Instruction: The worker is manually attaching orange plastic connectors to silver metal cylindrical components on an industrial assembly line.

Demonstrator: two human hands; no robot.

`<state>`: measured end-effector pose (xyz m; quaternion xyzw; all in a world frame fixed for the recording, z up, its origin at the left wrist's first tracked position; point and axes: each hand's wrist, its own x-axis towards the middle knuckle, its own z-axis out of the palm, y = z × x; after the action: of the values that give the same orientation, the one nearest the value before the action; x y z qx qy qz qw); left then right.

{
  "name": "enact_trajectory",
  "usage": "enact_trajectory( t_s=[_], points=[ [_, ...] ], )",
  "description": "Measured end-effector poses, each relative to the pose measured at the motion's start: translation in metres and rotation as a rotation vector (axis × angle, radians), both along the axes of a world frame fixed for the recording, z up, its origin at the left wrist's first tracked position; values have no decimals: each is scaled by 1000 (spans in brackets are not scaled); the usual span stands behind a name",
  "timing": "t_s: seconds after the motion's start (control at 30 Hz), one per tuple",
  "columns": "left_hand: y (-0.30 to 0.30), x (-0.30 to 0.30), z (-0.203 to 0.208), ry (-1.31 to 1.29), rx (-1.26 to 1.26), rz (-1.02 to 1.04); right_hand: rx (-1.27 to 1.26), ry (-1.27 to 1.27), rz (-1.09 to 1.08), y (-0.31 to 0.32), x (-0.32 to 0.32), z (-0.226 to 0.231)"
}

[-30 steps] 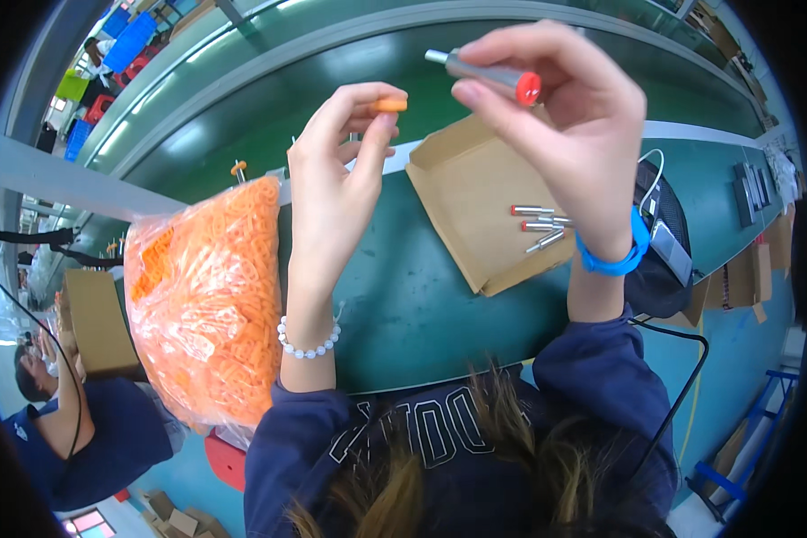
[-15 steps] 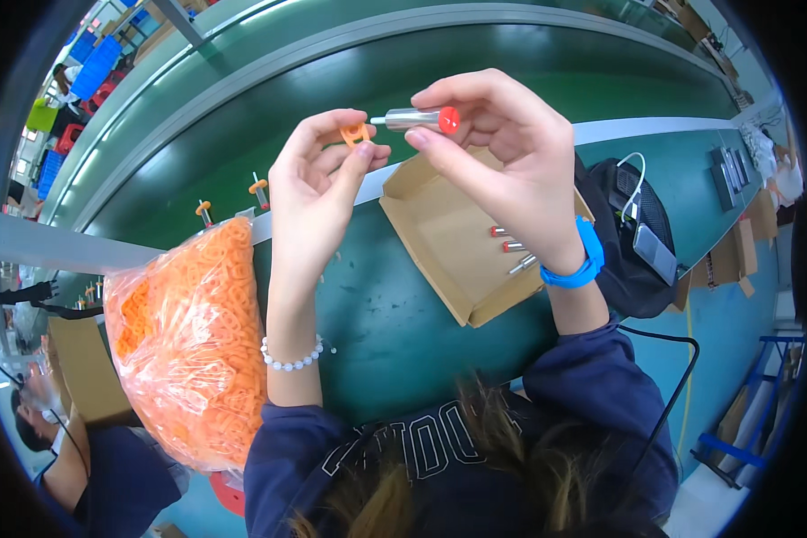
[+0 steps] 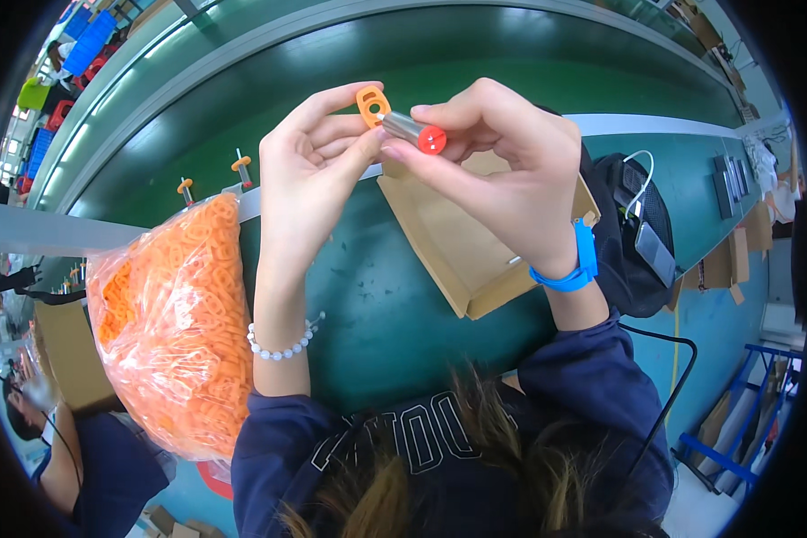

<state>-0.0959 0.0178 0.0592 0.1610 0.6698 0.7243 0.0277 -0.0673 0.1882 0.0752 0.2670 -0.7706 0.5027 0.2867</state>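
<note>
Orange plastic ring (image 3: 371, 99) is upper center of the frame, tilted, pinched by the fingers of your left hand (image 3: 307, 170). Metal cylinder (image 3: 403, 127) sits just right of it, red cap (image 3: 432, 139) angled down and right, held between thumb and fingers of your right hand (image 3: 524, 157). Its thin pin points at the ring's hole; can't tell if it's in. Your two hands are close together, both grips narrow. You've got a white bead bracelet (image 3: 281, 351) on the left wrist, blue wristband (image 3: 585, 260) on the right. Below the right hand, center right: shallow cardboard tray (image 3: 419, 229) on the green table (image 3: 381, 336), partly hidden by your arm. Left of frame: clear bag packed with orange rings (image 3: 175, 332); two metal pieces with orange rings (image 3: 241, 165) stand just above it. Right of frame: black bag (image 3: 614, 193) with a white cable (image 3: 644, 175) and a small grey device (image 3: 656, 249) on it. Lower left: a co-worker in dark clothing (image 3: 117, 475) beside a brown carton (image 3: 73, 351). Lower right: blue metal rack (image 3: 722, 462).
</note>
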Motion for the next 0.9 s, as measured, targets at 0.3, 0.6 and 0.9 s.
enact_trajectory(
  t_s=[0.3,0.6,0.9],
  points=[
    [-1,0,-2,-3,1,-59,125,135,-108,-3,2,1],
    [-1,0,-1,-22,13,-114,137,93,-121,-7,0,-4],
    [-5,-8,-7,-32,-36,-182,197,145,-141,-9,-5,-12]
  ],
)
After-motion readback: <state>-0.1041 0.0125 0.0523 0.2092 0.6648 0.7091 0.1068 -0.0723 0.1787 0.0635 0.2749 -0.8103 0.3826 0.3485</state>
